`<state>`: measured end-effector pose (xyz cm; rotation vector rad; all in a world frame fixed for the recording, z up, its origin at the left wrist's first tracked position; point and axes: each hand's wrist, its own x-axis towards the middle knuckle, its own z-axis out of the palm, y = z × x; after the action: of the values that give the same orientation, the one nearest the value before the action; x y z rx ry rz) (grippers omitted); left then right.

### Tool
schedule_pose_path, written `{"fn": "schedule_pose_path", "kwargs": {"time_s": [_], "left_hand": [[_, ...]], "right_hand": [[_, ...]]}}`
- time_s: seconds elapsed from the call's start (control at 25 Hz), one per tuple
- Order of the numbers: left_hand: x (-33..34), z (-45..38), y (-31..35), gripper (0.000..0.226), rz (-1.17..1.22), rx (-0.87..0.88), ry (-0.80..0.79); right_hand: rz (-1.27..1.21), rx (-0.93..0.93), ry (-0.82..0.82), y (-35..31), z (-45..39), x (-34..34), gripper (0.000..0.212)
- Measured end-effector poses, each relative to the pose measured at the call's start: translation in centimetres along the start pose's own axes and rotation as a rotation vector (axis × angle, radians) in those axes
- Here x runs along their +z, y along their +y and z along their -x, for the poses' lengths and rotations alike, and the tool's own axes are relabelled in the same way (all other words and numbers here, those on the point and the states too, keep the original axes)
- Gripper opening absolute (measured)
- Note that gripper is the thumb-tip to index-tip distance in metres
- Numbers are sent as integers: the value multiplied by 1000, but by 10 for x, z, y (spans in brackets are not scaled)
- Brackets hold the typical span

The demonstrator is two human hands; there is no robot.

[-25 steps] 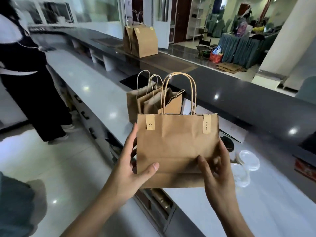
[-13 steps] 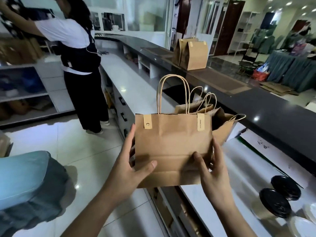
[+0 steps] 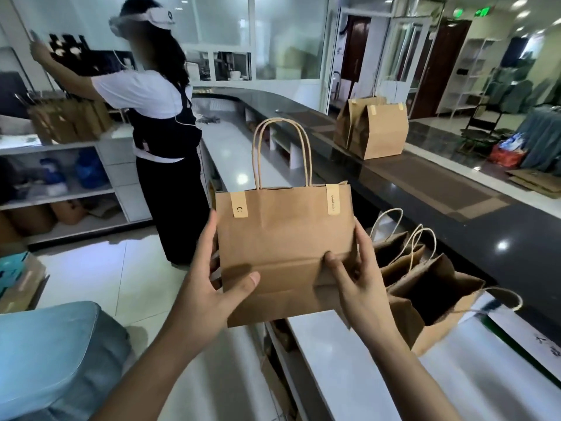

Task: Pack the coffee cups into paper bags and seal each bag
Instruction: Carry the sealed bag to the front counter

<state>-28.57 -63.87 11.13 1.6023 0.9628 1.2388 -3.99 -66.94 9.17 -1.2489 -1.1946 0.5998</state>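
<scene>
Both hands were on the one paper bag (image 3: 282, 238), held up in the air over the near edge of the white counter (image 3: 358, 369). The left hand (image 3: 209, 287) had its thumb (image 3: 247, 282) pressed flat across the front near the bottom fold, with the other fingers (image 3: 208, 235) stretched up the bag's left edge and round behind. The right hand (image 3: 358, 284) pinched the right side, thumb on the front crease, fingers wrapped round the edge.

Compared with half a second earlier, the grip looked pretty much the same, but the bag had come up a bit and the view had swung left, so the black lidded cups dropped out of sight.

The bag stood upright, long axis vertical, twisted handles (image 3: 282, 150) pointing to 12 o'clock, and two tape strips folded over the top edge. The open bags (image 3: 431, 302) sat on the counter at about 4 o'clock from it. Two more sealed bags (image 3: 376, 132) stood on the dark upper ledge (image 3: 455, 208) toward 1 o'clock.
</scene>
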Motion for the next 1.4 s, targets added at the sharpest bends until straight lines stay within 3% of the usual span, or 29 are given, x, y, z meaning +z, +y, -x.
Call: {"fn": "schedule_pose_path", "kwargs": {"time_s": [0.48,0.64,0.92,1.08,1.4], "left_hand": [[36,-181,-5,96,13,104,131],[53,-226,-19,99,22,112,107],[83,-313,-51,102,78,97,-7],[102,-370,-61,100,81,134,-94],[147,-471,-88,86,117,134,-237]], "right_hand": [[98,-52,-75,4,-199,-1,68],[138,-84,-55,13,-242,-8,64],[167,48,43,33,-319,-21,64],[233,135,118,47,-363,-31,84],[213,230,304,75,-447,-53,38]]}}
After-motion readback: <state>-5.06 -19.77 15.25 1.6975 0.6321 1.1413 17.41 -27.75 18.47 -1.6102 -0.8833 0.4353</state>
